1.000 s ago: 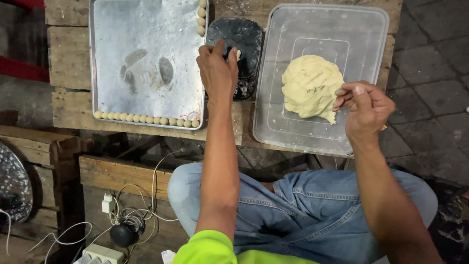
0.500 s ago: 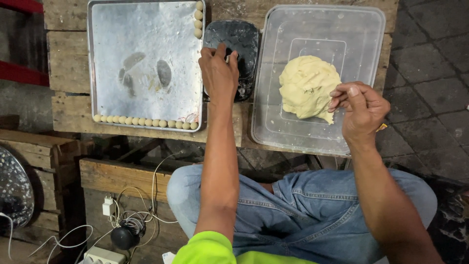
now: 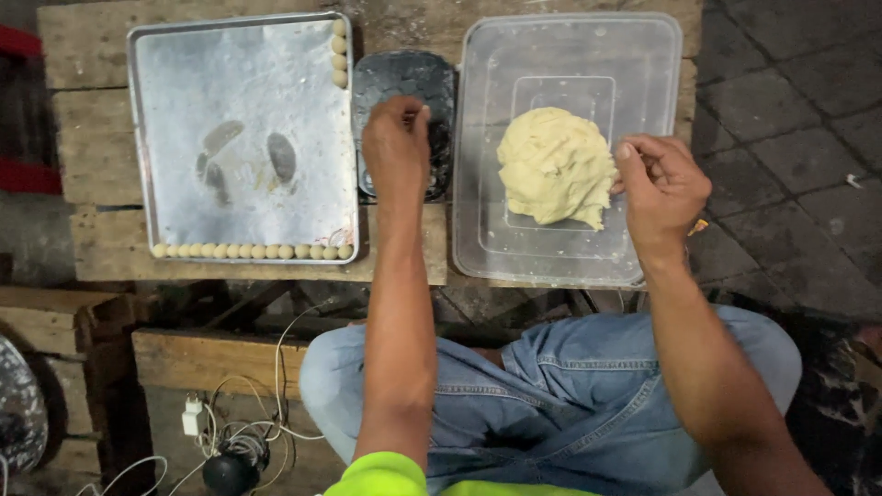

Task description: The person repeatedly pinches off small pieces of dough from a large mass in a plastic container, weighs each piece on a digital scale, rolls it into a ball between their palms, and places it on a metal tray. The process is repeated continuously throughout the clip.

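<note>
A pale yellow lump of dough lies in a clear plastic tub on a wooden bench. My right hand pinches at the lump's right edge, fingers closed on a bit of dough. My left hand rests with curled fingers on a small dark scale between the tub and a floured metal tray. Whether it holds anything is hidden. Several small dough balls line the tray's near edge, and a few more run down its far right corner.
The wooden bench carries the tray, scale and tub. My knees in blue jeans sit below it. White cables and a plug lie on the floor at lower left. Paving stones lie to the right.
My right hand has come in against the dough lump's right edge. My left hand stays on the dark scale, barely shifted.
</note>
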